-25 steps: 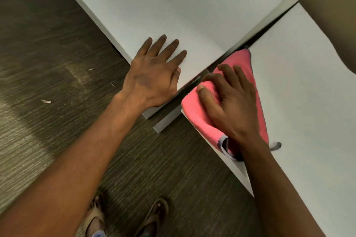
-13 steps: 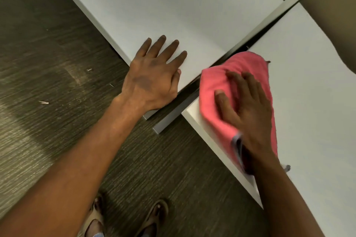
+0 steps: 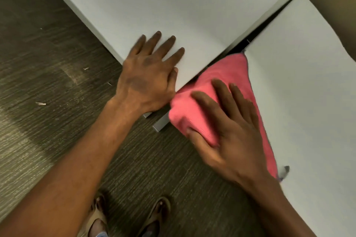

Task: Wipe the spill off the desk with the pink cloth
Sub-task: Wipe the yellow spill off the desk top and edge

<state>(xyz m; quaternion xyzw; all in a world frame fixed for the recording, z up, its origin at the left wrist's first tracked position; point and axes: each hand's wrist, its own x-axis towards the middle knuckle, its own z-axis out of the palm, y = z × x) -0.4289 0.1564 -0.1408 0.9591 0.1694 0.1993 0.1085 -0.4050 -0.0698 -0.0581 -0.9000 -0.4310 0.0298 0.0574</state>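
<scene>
White desk (image 3: 300,102) at right: right hand (image 3: 229,132) spread flat on the soft, light pink cloth (image 3: 221,75), probably overhanging the corner; press through the palm.

this looks like an office. two plain white desk tops meet at an angle: one surface (image 3: 173,5) fills the upper middle of the frame, the other surface (image 3: 308,102) runs down the right side, with a narrow white divider strip (image 3: 279,7) between them. the floor (image 3: 38,63) on the left is dark grey-brown streaked commercial carpet, with small bits of litter.
</scene>
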